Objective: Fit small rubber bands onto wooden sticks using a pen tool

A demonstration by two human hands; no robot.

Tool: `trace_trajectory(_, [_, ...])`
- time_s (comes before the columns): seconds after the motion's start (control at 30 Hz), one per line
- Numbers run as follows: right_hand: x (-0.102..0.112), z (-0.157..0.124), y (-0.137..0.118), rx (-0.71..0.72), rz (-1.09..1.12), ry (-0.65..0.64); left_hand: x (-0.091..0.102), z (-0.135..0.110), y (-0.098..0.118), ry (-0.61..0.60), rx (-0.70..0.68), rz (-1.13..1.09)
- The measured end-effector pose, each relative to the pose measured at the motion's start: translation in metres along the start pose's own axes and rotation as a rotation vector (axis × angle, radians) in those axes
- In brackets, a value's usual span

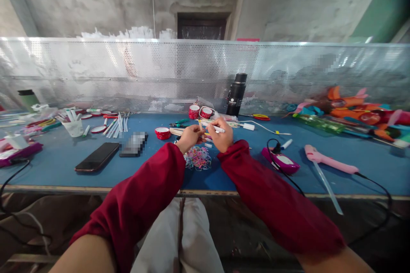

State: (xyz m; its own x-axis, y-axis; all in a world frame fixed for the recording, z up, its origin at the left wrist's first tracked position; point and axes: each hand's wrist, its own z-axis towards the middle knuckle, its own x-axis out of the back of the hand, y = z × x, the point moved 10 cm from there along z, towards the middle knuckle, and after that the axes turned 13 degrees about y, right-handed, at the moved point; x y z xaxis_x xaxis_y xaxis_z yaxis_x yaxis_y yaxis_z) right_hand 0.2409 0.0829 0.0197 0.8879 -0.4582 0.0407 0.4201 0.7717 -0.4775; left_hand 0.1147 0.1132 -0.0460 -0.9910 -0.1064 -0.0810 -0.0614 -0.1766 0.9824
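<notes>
Both my hands are raised together over the middle of the blue table (64, 158). My right hand (221, 136) is closed round a thin white stick (215, 128) that pokes out to the left and right of the fingers. My left hand (189, 137) is pinched shut at the stick's left end; what its fingertips hold is too small to name. Just below the hands lies a heap of coloured rubber bands (198, 158). Red sleeves cover both forearms.
A red tape roll (162, 132) and two more (194, 111) lie behind the hands, beside a black flask (236, 94). A black phone (97, 156) lies at left, a pink glue gun (329, 163) and a magenta device (284, 163) at right. A perforated metal screen (128, 72) backs the table.
</notes>
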Motion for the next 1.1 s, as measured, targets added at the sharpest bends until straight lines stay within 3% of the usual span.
trace_trajectory(1.1, [-0.0047, -0.0026, 0.0055, -0.028, 0.023, -0.043, 0.0023, 0.0018, -0.0054, 0.012, 0.033, -0.002])
